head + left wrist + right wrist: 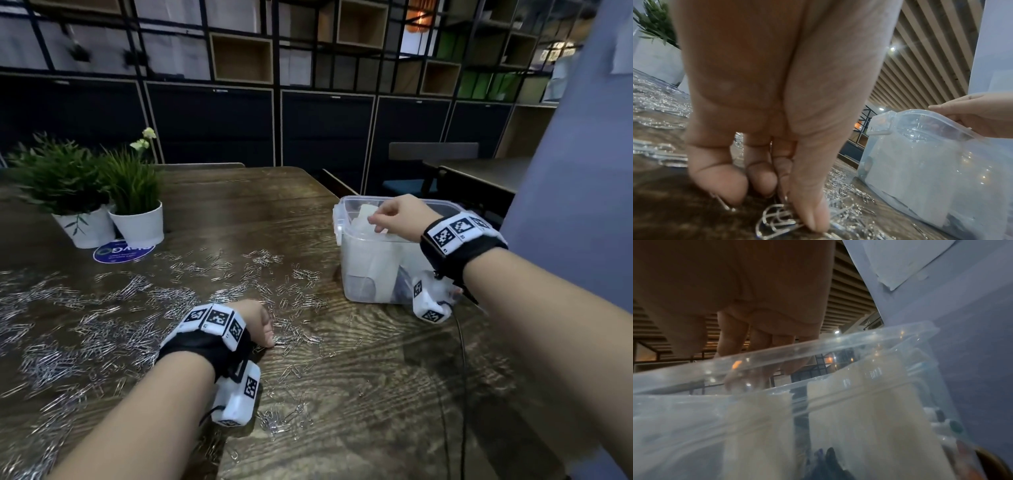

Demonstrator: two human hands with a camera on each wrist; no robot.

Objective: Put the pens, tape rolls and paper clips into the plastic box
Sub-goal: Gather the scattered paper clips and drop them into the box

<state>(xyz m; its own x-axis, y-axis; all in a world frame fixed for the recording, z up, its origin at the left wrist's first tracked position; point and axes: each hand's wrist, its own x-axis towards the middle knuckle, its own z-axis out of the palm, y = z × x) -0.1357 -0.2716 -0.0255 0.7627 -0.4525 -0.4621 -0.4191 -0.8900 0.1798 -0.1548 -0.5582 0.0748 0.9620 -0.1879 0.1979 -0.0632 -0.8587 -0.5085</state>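
Note:
Several silver paper clips [137, 298] lie scattered across the wooden table [376, 394], mostly on its left and middle. My left hand [267, 330] is down on the table among them. In the left wrist view the left hand [777, 206] pinches a small bunch of paper clips [777, 222] between its curled fingers and thumb. The clear plastic box [370, 274] stands open at the right, with white packets [363, 219] upright inside. My right hand [380, 222] hovers over the box's opening with its fingers hanging loosely down, and nothing shows in it. Dark items [828, 456] lie at the box's bottom.
Two potted plants in white pots [137, 222] stand at the back left, with a round blue sticker [123, 253] in front of them. A black cable [459, 342] runs from the right wrist across the table. A blue-grey surface [582, 171] rises close on the right.

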